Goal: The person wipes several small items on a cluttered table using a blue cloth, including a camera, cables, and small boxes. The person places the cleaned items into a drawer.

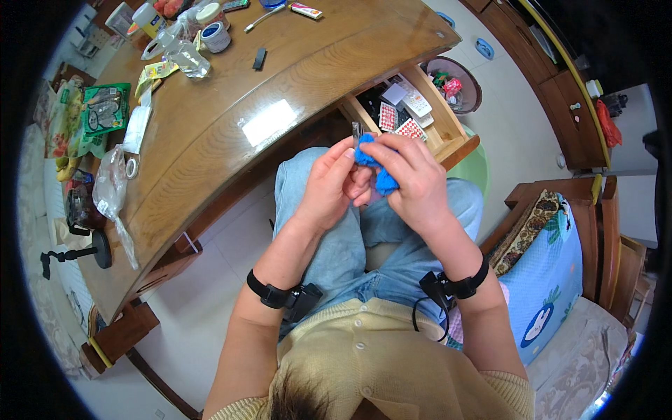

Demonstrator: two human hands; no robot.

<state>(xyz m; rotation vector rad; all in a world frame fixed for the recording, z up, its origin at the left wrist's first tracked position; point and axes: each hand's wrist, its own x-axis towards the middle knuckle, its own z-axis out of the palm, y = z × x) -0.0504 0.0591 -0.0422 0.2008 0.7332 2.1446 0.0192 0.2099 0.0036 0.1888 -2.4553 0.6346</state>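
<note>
Above my lap, my left hand (332, 184) pinches a small shiny object (357, 129) whose tip sticks up past the fingers; what it is I cannot tell. My right hand (420, 176) grips a bright blue cloth (387, 181) and presses a fold of it against that object. The two hands almost touch. Just beyond them an open wooden drawer (446, 137) holds red-and-white patterned cards (388, 116), a white device with buttons (416, 101) and dark items.
A glass-topped wooden desk (315, 68) curves ahead, bearing a clear bottle (188, 58), several jars, a plastic bag (111, 184) and a black stand (101, 250). A waste bin (475, 89) and a green basin (475, 168) stand by the drawer. A blue cushion (551, 273) lies at right.
</note>
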